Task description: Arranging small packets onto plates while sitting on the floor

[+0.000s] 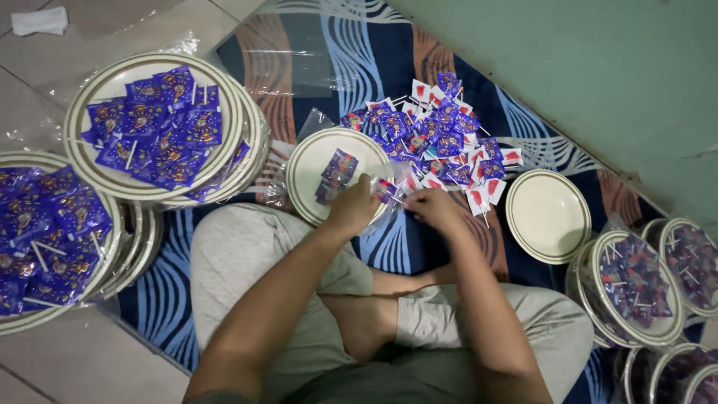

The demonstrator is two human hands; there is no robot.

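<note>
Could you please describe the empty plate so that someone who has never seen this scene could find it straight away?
Start at the loose pile of wrapped lollipops on the patterned mat. Just right of it lies a cream plate with a dark rim line. It alone is bare: the plate by the left hand holds a few purple packets, and the others are heaped or wrapped.

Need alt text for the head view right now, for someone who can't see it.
Seated cross-legged on a patterned mat, a person holds a small wrapped lollipop between the left hand and right hand, over a cream plate bearing two blue wrapped lollipops. A loose lollipop pile lies just beyond; an empty plate sits right, filled plates left.
</note>
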